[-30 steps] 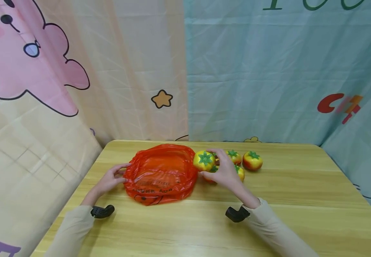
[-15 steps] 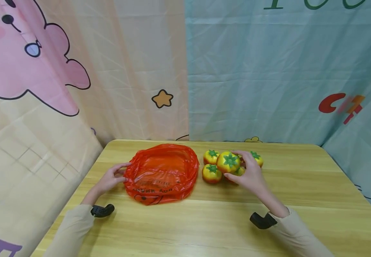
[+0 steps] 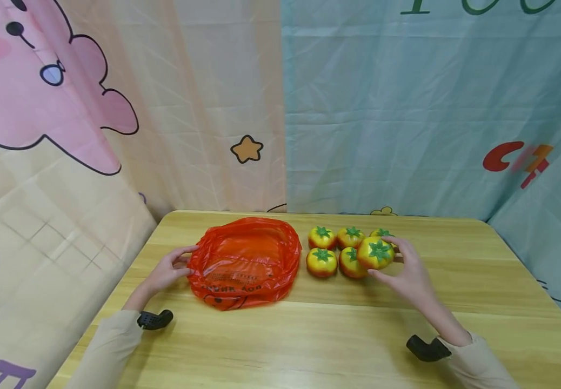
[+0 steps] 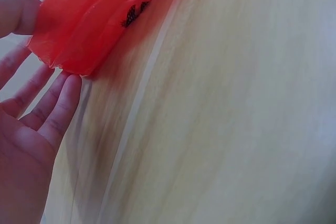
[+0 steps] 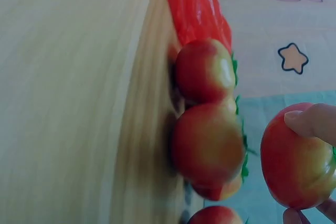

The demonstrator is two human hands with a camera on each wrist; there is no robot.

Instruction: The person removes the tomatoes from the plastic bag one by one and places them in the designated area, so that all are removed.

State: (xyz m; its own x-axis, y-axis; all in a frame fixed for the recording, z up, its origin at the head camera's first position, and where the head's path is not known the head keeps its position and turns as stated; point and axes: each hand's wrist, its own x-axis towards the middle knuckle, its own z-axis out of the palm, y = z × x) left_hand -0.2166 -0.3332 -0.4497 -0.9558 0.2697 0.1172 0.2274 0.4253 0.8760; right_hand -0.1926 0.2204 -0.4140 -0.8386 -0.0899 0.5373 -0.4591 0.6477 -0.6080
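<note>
My right hand (image 3: 408, 275) holds a red-and-yellow tomato (image 3: 375, 253) between thumb and fingers, above the right end of the group. Its green star-shaped leaf top faces up. In the right wrist view, the same tomato (image 5: 297, 156) is apart from the others. Two short rows of tomatoes (image 3: 321, 263) sit on the table, one partly hidden behind the held one. To their left lies a red plastic bag (image 3: 246, 262), its mouth spread wide and its inside showing nothing. My left hand (image 3: 166, 270) touches the bag's left rim with thumb and fingertips, fingers fairly straight.
The wooden table (image 3: 280, 346) runs back to a printed curtain (image 3: 382, 108) at its far edge. A black wrist device (image 3: 426, 349) sits on the right wrist, another black device (image 3: 155, 320) on the left.
My right hand has carried the tomato rightward from the bag's right edge to the right end of the group, uncovering the other tomatoes. The left hand and bag stay in place.
</note>
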